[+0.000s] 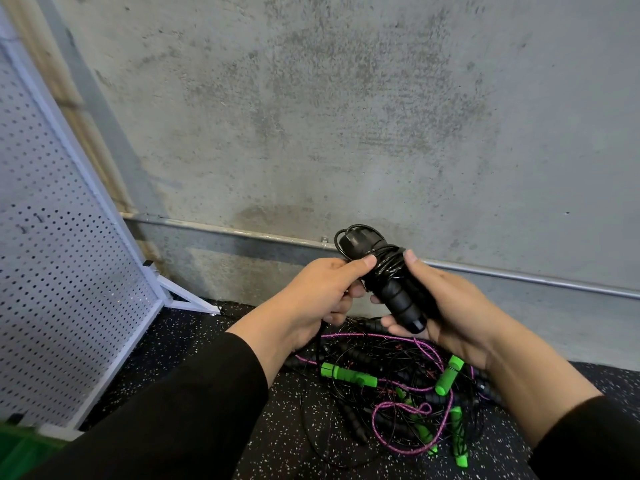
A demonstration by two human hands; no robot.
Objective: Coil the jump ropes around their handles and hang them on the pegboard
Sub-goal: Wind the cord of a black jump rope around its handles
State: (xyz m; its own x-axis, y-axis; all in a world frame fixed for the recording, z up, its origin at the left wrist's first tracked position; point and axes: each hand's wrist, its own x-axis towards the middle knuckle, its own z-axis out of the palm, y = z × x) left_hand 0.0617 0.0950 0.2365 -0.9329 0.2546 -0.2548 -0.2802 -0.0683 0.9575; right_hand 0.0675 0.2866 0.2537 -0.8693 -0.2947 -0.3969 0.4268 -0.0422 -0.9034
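While the right hand (446,306) grips the black handles (398,296), the left hand (325,289) pinches the cord (389,263) coiled round them. Tangled ropes (398,382) lie below on the floor (277,427).

A tangle of jump ropes (391,386) is lying on the speckled floor (214,337) close to the concrete wall (346,116), blocking the ground directly beneath both hands. Bare floor is lying open to the left of the tangle, running toward the pegboard (52,271), which is leaning at the floor's left edge with its white foot (188,299) jutting out near the wall. A metal conduit (519,277) is running low along the wall, just behind the hands.
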